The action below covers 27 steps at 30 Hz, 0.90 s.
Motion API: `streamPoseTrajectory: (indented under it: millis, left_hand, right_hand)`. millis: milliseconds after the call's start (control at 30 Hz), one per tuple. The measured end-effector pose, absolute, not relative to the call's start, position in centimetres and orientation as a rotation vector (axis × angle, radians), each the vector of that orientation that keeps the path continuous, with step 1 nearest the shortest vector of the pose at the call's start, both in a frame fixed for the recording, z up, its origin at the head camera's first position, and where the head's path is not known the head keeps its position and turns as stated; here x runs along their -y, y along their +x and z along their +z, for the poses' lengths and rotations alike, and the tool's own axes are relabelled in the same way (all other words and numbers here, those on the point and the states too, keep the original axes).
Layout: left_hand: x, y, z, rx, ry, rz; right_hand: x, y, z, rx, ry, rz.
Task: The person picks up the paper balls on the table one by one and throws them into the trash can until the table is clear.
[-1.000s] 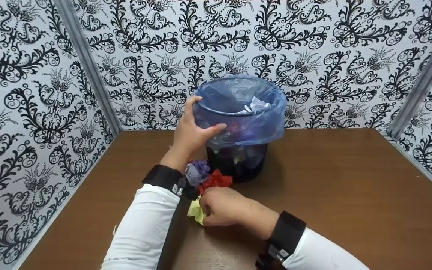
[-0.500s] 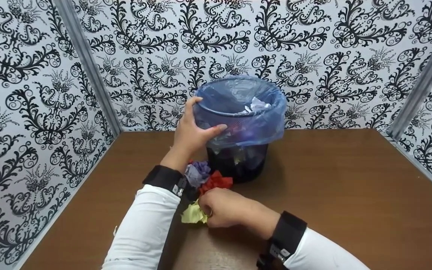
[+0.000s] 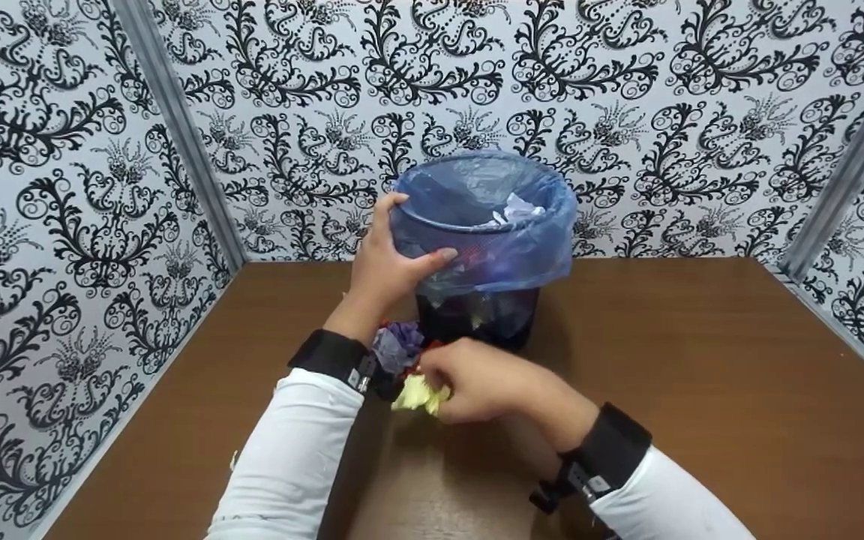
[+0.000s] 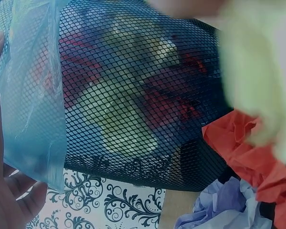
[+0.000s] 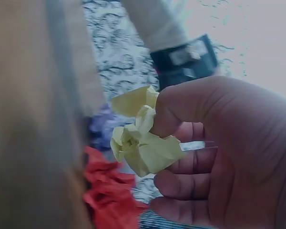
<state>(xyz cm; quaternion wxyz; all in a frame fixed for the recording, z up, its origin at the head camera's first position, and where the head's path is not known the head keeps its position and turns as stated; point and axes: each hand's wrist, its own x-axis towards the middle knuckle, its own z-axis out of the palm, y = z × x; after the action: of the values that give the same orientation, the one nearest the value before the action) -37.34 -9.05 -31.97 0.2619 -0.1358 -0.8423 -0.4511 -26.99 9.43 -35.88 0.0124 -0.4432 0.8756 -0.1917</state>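
A black mesh wastebasket (image 3: 503, 319) stands upright on the table, lined with a blue plastic bag (image 3: 529, 259) folded over its rim. My left hand (image 3: 387, 262) grips the left side of that rim, thumb on the outer face of the bag. In the right wrist view, my right hand (image 5: 214, 143) pinches a crumpled yellow paper (image 5: 150, 150) between thumb and fingers. The head view puts this hand low in front of the basket. Crumpled red paper (image 4: 243, 152) and purple paper (image 3: 400, 345) lie by the basket's base; the right hand partly hides the red one in the head view.
White paper (image 3: 518, 208) shows inside the basket's mouth, and more colored paper (image 4: 124, 119) through the mesh. Brown tabletop (image 3: 687, 360) extends to both sides. Patterned walls (image 3: 462, 75) close off the back and sides.
My right hand has lifted the yellow paper from the table and moved it slightly up and to the right, toward the basket. My left hand keeps its grip on the rim.
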Motion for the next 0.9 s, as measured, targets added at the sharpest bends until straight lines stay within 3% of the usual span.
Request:
streamPoseTrajectory:
  millis: [300,600,900]
  left_hand:
    - [8.9,-37.1,-32.4,2.283,-0.386,-1.258]
    - [8.8,-37.3,-32.2,2.277,-0.354,-1.218]
    - [9.0,-37.2,-31.8,2.306,-0.351,-1.205]
  right_hand:
    - [-12.0,-26.8,-31.8,-2.787,-1.328,-0.775]
    - [-14.2,-27.1,-22.2,-2.875,-1.333,-0.834]
    - [-15.1,-29.8,-14.8,-3.052,-0.984,-0.839]
